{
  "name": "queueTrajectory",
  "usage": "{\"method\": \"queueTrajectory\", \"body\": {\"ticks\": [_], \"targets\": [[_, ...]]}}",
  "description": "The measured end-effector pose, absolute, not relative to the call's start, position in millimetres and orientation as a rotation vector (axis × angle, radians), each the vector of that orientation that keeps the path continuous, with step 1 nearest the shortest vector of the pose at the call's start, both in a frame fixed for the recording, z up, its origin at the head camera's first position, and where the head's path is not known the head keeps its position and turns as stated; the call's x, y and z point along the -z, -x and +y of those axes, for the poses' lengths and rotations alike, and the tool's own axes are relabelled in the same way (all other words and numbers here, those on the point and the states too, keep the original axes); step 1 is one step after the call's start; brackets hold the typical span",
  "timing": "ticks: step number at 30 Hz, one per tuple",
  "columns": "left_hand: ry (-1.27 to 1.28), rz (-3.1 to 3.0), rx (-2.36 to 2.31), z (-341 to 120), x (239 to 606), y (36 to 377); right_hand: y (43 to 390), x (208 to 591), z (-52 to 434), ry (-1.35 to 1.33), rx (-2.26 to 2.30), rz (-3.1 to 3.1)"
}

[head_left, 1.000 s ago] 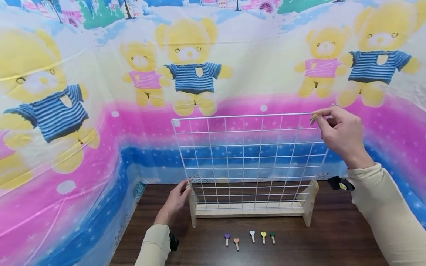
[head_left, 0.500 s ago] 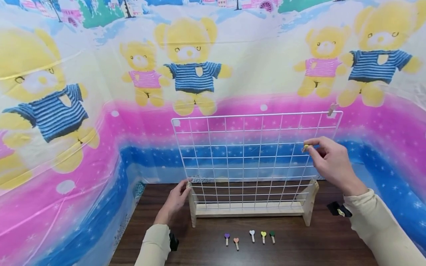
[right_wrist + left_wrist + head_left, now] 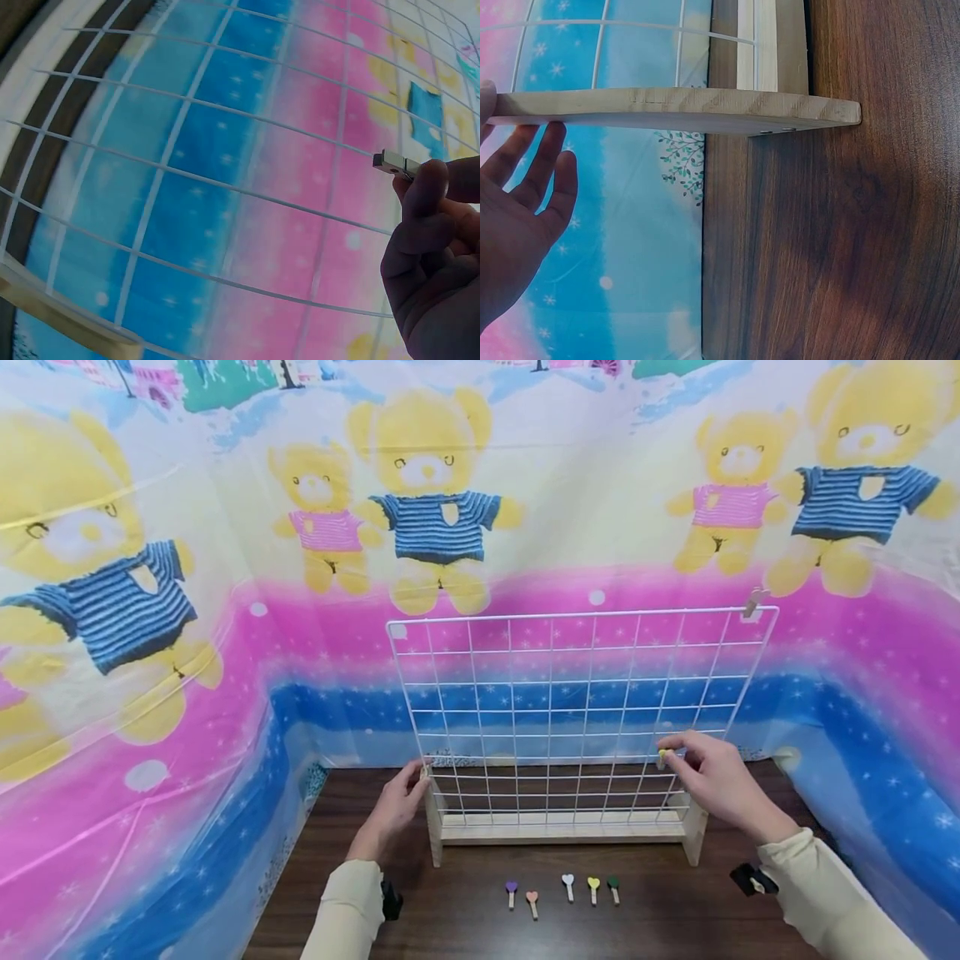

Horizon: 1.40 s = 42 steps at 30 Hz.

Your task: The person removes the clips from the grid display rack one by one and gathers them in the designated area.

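My right hand (image 3: 716, 781) pinches a small wooden clothespin (image 3: 396, 161) between thumb and forefinger. Its end by the fingers shows yellow (image 3: 663, 757) in the head view. The hand is in front of the lower right part of a white wire grid (image 3: 551, 710), which stands upright in a wooden stand (image 3: 562, 832). At the stand's left end, my left hand (image 3: 397, 802) grips the top of the wooden side panel (image 3: 675, 105), thumb on one face and fingers on the other. A clothespin (image 3: 752, 603) is clipped on the grid's top wire near the right corner.
On the dark wood table (image 3: 450, 914) before the stand lie several heart clothespins: purple (image 3: 512, 893), orange (image 3: 532, 903), white (image 3: 568, 887), yellow (image 3: 594, 890) and green (image 3: 614, 889). A cloth printed with bears (image 3: 435, 518) hangs behind and at both sides.
My right hand has moved down and slightly left from the grid's top right, carrying the clothespin. The left hand has stayed on the stand.
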<state>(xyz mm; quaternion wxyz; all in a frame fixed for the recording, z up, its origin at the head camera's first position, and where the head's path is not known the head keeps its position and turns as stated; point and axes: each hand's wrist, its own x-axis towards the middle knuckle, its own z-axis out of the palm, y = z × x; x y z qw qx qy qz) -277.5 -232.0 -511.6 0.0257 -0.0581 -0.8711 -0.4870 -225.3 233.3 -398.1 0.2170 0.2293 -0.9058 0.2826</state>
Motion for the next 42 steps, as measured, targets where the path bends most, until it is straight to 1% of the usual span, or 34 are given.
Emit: {"method": "queueTrajectory", "body": {"ticks": [6,24,32,42], "targets": [[0.165,-2.695,1.508,-231.0,510.3,277.3,225.2,418.9,233.2,-0.642,-0.812,-2.585],[0.158,-2.703,1.510,-230.8,512.8,275.9,222.0,465.3,225.9,-0.578,-0.969,-2.746],[0.140,-2.712,1.501,-231.6,511.7,276.9,222.7,476.9,222.5,-0.566,-1.013,-2.771],[0.159,-2.717,1.497,-231.9,511.3,277.7,222.1,475.5,221.5,-0.534,-1.044,-2.780]]}}
